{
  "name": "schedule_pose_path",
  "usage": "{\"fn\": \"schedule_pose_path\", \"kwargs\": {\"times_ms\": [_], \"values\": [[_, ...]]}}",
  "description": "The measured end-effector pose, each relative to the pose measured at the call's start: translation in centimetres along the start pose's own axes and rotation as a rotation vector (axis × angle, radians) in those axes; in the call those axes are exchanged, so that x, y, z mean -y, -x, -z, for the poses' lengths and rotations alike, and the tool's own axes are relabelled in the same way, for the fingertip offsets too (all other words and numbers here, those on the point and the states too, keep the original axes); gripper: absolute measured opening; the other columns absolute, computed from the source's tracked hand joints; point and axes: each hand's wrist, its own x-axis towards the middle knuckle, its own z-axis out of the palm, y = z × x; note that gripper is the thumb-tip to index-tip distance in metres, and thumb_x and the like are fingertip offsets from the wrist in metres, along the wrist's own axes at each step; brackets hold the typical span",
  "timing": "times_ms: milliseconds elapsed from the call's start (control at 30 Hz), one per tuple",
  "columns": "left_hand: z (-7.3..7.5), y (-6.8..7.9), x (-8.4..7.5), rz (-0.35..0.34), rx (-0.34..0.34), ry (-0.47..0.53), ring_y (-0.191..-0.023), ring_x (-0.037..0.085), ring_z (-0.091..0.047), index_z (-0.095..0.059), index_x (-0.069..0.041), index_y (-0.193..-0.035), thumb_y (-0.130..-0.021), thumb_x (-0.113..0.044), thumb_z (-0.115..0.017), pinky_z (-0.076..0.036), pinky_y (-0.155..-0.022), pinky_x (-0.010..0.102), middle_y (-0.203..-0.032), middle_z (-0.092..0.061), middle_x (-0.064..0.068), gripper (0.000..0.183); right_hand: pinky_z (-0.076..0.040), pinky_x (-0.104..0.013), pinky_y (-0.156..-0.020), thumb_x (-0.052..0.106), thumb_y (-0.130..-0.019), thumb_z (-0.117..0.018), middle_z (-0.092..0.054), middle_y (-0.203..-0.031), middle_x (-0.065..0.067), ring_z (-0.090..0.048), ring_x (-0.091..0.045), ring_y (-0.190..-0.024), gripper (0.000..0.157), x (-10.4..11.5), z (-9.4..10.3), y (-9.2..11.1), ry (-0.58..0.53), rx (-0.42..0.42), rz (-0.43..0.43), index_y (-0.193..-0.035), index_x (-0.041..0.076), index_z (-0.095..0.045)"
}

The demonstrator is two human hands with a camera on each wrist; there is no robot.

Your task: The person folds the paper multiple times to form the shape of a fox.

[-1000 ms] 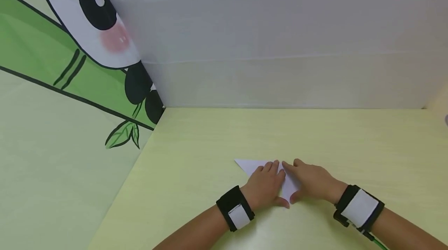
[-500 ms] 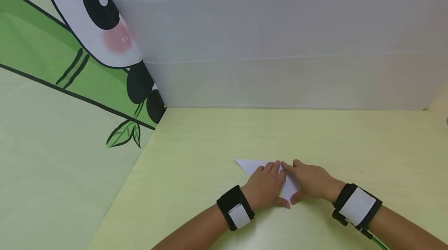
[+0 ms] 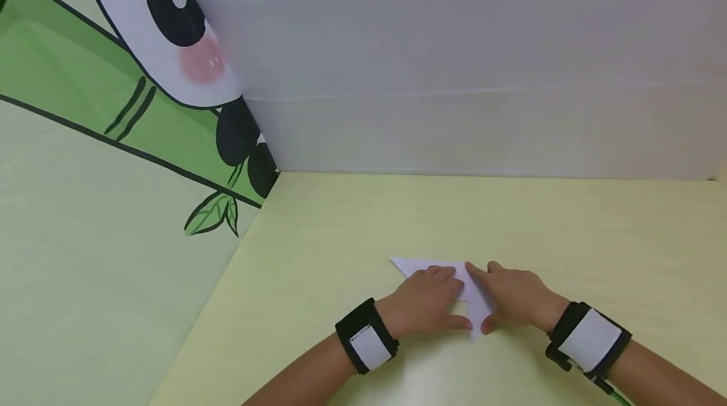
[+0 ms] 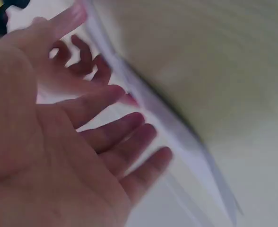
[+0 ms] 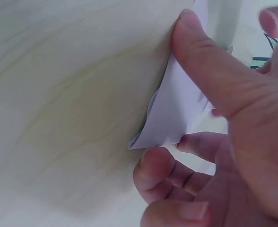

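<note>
A white sheet of paper (image 3: 406,264), folded with its long edge away from me and one corner pointing left, lies on the table in the head view. My left hand (image 3: 423,302) rests over its left part, fingers extended and thumb spread toward the narrow lower tip. On the right, my right hand (image 3: 514,295) holds the folded flap (image 3: 478,311), index finger at the top edge and thumb near the lower tip. The right wrist view shows the thumb (image 5: 210,61) along the paper's edge (image 5: 172,104), the other fingers bent. Part of the sheet is hidden under the left hand.
The pale yellow table (image 3: 318,223) meets a white wall covering (image 3: 454,77) behind. At the left stands a panel with a cartoon panda and green bamboo (image 3: 74,46). Both wrists wear black bands (image 3: 366,336); a green cable (image 3: 619,397) runs from the right one.
My left hand has drawn back slightly left, uncovering more of the paper's middle. The right hand keeps its place on the flap. The head view has shifted a little.
</note>
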Motion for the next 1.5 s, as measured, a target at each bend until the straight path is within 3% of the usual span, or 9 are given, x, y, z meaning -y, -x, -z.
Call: {"fn": "schedule_pose_path", "kwargs": {"times_ms": [100,233,300,400,767,1167,1500], "values": [[1.5,1.0,2.0,0.132,-0.056,0.047,-0.118,0.023,-0.06,-0.063,-0.01,-0.129,-0.095,-0.054,-0.066,-0.051,-0.094,0.039,-0.131,-0.063,0.006,0.057,-0.042,-0.033,-0.052,0.041,-0.063,-0.096,-0.052,-0.089,-0.006,-0.048,-0.015,-0.065,0.104,-0.1,0.0,0.1,-0.008,0.006,-0.01,-0.147,0.0,-0.05],[2.0,1.5,4.9,0.364,-0.136,0.103,-0.097,0.028,-0.064,-0.067,-0.004,-0.113,-0.095,-0.045,-0.071,-0.055,-0.077,0.041,-0.105,-0.067,0.011,0.045,-0.041,-0.033,-0.052,0.041,-0.063,-0.096,-0.053,-0.089,-0.006,-0.048,-0.015,-0.065,0.103,0.0,-0.1,0.2,0.006,0.01,-0.024,-0.146,0.001,-0.05],[1.7,1.4,5.9,0.44,-0.13,0.148,-0.087,0.026,-0.062,-0.066,-0.003,-0.102,-0.094,-0.042,-0.072,-0.053,-0.07,0.04,-0.091,-0.062,0.01,0.041,-0.041,-0.033,-0.052,0.041,-0.063,-0.096,-0.054,-0.089,-0.006,-0.049,-0.015,-0.065,0.102,0.1,0.0,0.2,0.02,0.015,-0.027,-0.146,0.001,-0.051],[1.0,1.3,6.4,0.492,-0.12,0.21,-0.075,0.023,-0.056,-0.063,-0.002,-0.09,-0.092,-0.04,-0.076,-0.049,-0.059,0.036,-0.079,-0.054,0.008,0.04,-0.042,-0.033,-0.053,0.042,-0.063,-0.096,-0.055,-0.09,-0.007,-0.05,-0.016,-0.066,0.102,0.5,0.1,0.1,0.043,0.019,-0.029,-0.145,0.002,-0.052],[-0.1,0.4,6.4,0.555,-0.119,0.247,-0.078,0.024,-0.057,-0.061,0.002,-0.099,-0.09,-0.033,-0.079,-0.051,-0.062,0.037,-0.084,-0.056,0.012,0.041,-0.045,-0.036,-0.055,0.041,-0.062,-0.096,-0.059,-0.097,-0.01,-0.053,-0.016,-0.068,0.101,0.7,-0.2,0.3,0.023,-0.002,-0.047,-0.145,0.003,-0.053],[-0.1,0.5,6.9,0.526,-0.118,0.286,-0.067,0.019,-0.052,-0.055,-0.005,-0.087,-0.089,-0.034,-0.08,-0.045,-0.057,0.034,-0.078,-0.049,0.006,0.038,-0.046,-0.036,-0.057,0.038,-0.057,-0.099,-0.059,-0.094,-0.002,-0.053,-0.015,-0.068,0.098,0.7,-0.2,0.7,-0.006,-0.079,-0.05,-0.139,0.005,-0.057],[0.1,0.7,6.6,0.492,-0.145,0.294,-0.07,0.016,-0.054,-0.059,-0.008,-0.089,-0.092,-0.027,-0.078,-0.045,-0.058,0.031,-0.079,-0.053,0.003,0.027,-0.045,-0.035,-0.055,0.04,-0.058,-0.098,-0.06,-0.095,-0.005,-0.053,-0.015,-0.068,0.1,1.1,0.2,0.6,0.023,-0.037,-0.066,-0.141,0.004,-0.056]]}}
